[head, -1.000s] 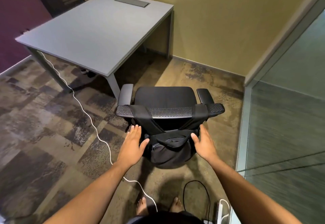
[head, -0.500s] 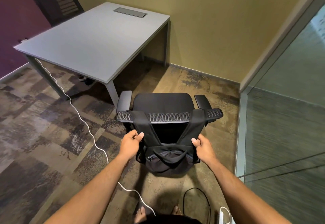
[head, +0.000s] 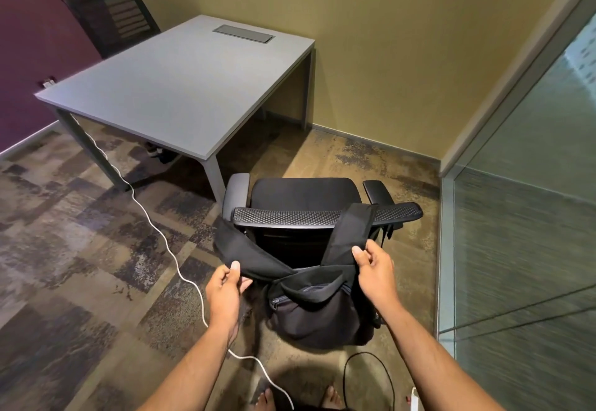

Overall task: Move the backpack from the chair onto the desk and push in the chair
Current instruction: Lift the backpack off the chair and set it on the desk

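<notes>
A small room is seen, with ochre walls, a purple wall at the left, a glass partition [head: 532, 249] on the right and patchy carpet [head: 64, 249] underfoot. A grey desk [head: 180, 88] is set near the corner, its top bare apart from a flush cable hatch [head: 244, 33]; a second mesh chair [head: 109, 17] is placed behind it. The black office chair [head: 306, 198] is stood away from the desk, just beside the desk's near leg, with its back turned toward the camera. The black backpack [head: 319, 310] is hung behind the backrest, low and close to the floor; whether it is touching the floor cannot be told. Its right strap [head: 351, 233] is looped over the top of the backrest, while the left strap [head: 245, 256] is drawn clear of the backrest's left corner. The left hand [head: 225, 291] is closed around the left strap, thumb on top. The right hand [head: 375, 268] is closed on the right strap at the bag's shoulder. A white cable [head: 161, 236] is trailed across the carpet, and a black cable [head: 367, 375] is looped near the bare feet.
</notes>
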`<state>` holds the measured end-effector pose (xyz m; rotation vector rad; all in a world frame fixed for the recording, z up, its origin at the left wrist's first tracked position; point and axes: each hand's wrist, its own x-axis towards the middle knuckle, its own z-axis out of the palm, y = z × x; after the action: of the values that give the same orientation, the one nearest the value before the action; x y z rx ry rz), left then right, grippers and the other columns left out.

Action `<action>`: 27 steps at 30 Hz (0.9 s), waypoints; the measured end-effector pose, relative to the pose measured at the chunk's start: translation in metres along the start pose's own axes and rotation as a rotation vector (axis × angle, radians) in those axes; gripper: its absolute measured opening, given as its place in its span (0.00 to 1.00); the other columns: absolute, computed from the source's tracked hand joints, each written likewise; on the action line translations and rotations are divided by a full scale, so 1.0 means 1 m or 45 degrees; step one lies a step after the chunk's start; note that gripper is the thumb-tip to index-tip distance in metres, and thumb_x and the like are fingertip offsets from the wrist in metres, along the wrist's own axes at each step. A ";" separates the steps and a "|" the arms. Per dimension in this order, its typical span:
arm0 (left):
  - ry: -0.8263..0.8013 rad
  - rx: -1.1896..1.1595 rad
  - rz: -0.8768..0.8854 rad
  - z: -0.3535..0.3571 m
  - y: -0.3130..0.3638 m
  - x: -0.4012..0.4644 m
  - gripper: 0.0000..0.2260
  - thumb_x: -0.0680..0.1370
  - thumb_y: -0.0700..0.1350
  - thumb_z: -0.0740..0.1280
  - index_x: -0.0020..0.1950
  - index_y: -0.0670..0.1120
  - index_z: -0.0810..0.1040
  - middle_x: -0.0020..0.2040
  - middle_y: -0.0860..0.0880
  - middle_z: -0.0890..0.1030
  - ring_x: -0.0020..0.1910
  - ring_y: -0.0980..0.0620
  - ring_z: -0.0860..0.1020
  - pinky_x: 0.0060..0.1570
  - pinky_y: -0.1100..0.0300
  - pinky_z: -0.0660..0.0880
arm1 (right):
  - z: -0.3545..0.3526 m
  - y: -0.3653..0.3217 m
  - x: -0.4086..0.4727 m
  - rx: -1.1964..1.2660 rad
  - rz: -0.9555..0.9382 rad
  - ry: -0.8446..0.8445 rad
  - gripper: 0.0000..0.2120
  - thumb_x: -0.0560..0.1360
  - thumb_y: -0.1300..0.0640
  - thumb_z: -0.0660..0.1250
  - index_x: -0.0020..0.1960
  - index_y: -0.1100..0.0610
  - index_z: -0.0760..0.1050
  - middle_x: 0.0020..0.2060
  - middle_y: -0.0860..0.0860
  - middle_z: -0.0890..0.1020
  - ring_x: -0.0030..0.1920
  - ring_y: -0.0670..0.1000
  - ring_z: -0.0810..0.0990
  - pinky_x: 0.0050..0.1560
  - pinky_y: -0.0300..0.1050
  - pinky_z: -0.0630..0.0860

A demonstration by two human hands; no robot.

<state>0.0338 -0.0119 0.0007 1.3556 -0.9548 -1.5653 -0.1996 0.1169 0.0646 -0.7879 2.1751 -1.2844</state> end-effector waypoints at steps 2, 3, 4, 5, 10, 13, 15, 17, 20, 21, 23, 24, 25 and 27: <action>-0.045 0.044 0.002 -0.005 -0.001 -0.006 0.18 0.81 0.41 0.64 0.32 0.45 0.63 0.28 0.53 0.65 0.29 0.57 0.68 0.41 0.60 0.81 | -0.001 0.000 -0.004 0.047 -0.005 -0.011 0.14 0.81 0.60 0.62 0.40 0.67 0.66 0.34 0.64 0.71 0.35 0.51 0.67 0.39 0.47 0.63; -0.077 0.077 0.007 -0.006 -0.002 -0.008 0.17 0.81 0.42 0.64 0.33 0.45 0.64 0.30 0.50 0.64 0.31 0.55 0.67 0.41 0.59 0.79 | -0.002 0.001 -0.007 0.069 -0.007 -0.014 0.14 0.81 0.60 0.62 0.42 0.70 0.66 0.35 0.67 0.71 0.36 0.51 0.67 0.39 0.48 0.64; -0.119 0.105 0.014 -0.008 -0.003 -0.009 0.16 0.81 0.42 0.64 0.34 0.44 0.65 0.31 0.48 0.64 0.33 0.53 0.66 0.40 0.61 0.77 | -0.002 0.002 -0.011 0.088 -0.013 -0.015 0.15 0.80 0.60 0.62 0.43 0.72 0.66 0.36 0.69 0.72 0.37 0.51 0.67 0.39 0.48 0.64; -0.169 0.118 0.022 -0.009 -0.002 -0.011 0.13 0.79 0.42 0.66 0.36 0.44 0.67 0.32 0.48 0.64 0.34 0.53 0.65 0.37 0.63 0.74 | -0.003 0.003 -0.015 0.098 -0.021 -0.013 0.15 0.80 0.61 0.62 0.44 0.73 0.66 0.38 0.71 0.72 0.37 0.51 0.67 0.39 0.48 0.64; -0.567 0.190 -0.207 0.003 -0.005 -0.022 0.24 0.75 0.39 0.72 0.69 0.46 0.70 0.62 0.50 0.77 0.59 0.57 0.77 0.58 0.66 0.73 | -0.014 0.003 -0.034 0.089 -0.067 0.106 0.13 0.80 0.61 0.63 0.42 0.70 0.69 0.37 0.71 0.73 0.34 0.50 0.67 0.35 0.45 0.64; -0.824 0.418 -0.178 0.011 -0.008 -0.032 0.31 0.72 0.38 0.75 0.73 0.46 0.68 0.70 0.49 0.74 0.67 0.54 0.73 0.68 0.61 0.68 | -0.028 0.000 -0.041 0.145 -0.091 0.186 0.12 0.80 0.62 0.63 0.43 0.71 0.70 0.38 0.71 0.74 0.36 0.51 0.68 0.38 0.47 0.65; -0.975 0.566 -0.120 0.015 -0.011 -0.037 0.32 0.70 0.40 0.78 0.71 0.47 0.70 0.67 0.51 0.77 0.66 0.56 0.75 0.69 0.60 0.68 | -0.038 -0.004 -0.046 0.211 -0.098 0.266 0.10 0.79 0.64 0.64 0.43 0.70 0.72 0.38 0.71 0.75 0.37 0.51 0.70 0.40 0.47 0.67; -1.103 0.788 0.059 0.021 -0.016 -0.041 0.25 0.69 0.43 0.78 0.63 0.54 0.75 0.60 0.57 0.80 0.60 0.60 0.78 0.61 0.70 0.70 | -0.047 -0.010 -0.053 0.242 -0.121 0.374 0.10 0.79 0.66 0.64 0.40 0.59 0.77 0.34 0.59 0.80 0.36 0.46 0.73 0.38 0.41 0.70; -1.042 1.071 0.353 0.037 -0.019 -0.041 0.16 0.73 0.41 0.74 0.60 0.48 0.80 0.59 0.52 0.82 0.59 0.55 0.78 0.54 0.68 0.68 | -0.064 -0.018 -0.063 0.226 -0.161 0.471 0.15 0.78 0.65 0.65 0.38 0.48 0.78 0.31 0.45 0.80 0.33 0.40 0.73 0.35 0.34 0.69; -1.043 1.061 0.402 0.044 -0.019 -0.041 0.14 0.74 0.40 0.72 0.60 0.45 0.81 0.58 0.50 0.83 0.60 0.53 0.78 0.54 0.67 0.68 | -0.071 -0.019 -0.065 0.231 -0.165 0.510 0.16 0.78 0.64 0.65 0.38 0.46 0.79 0.31 0.42 0.80 0.33 0.39 0.74 0.36 0.33 0.70; -1.096 1.016 0.496 0.060 -0.015 -0.045 0.11 0.75 0.37 0.70 0.57 0.42 0.82 0.56 0.49 0.83 0.59 0.52 0.79 0.53 0.69 0.69 | -0.087 -0.019 -0.068 0.245 -0.152 0.594 0.15 0.78 0.64 0.65 0.39 0.47 0.79 0.33 0.41 0.82 0.35 0.40 0.76 0.38 0.35 0.72; -1.120 1.008 0.523 0.069 -0.012 -0.049 0.10 0.76 0.37 0.69 0.56 0.41 0.82 0.55 0.49 0.84 0.58 0.52 0.79 0.54 0.68 0.69 | -0.095 -0.019 -0.068 0.253 -0.148 0.630 0.14 0.78 0.64 0.65 0.40 0.48 0.80 0.34 0.41 0.82 0.36 0.40 0.77 0.39 0.36 0.72; -1.136 1.001 0.537 0.077 -0.010 -0.052 0.09 0.77 0.37 0.69 0.56 0.40 0.82 0.56 0.47 0.84 0.58 0.51 0.79 0.55 0.66 0.70 | -0.103 -0.019 -0.069 0.268 -0.152 0.656 0.14 0.78 0.63 0.65 0.41 0.47 0.81 0.34 0.41 0.83 0.36 0.40 0.77 0.39 0.36 0.73; -1.164 0.962 0.542 0.092 -0.006 -0.058 0.10 0.78 0.38 0.68 0.57 0.39 0.82 0.57 0.45 0.84 0.59 0.51 0.79 0.58 0.62 0.71 | -0.119 -0.023 -0.066 0.296 -0.146 0.694 0.12 0.77 0.59 0.65 0.43 0.44 0.82 0.35 0.40 0.83 0.37 0.40 0.77 0.39 0.34 0.73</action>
<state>-0.0547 0.0464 0.0273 0.7116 -2.3945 -1.5223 -0.2260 0.2263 0.1447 -0.5141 2.3371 -1.9519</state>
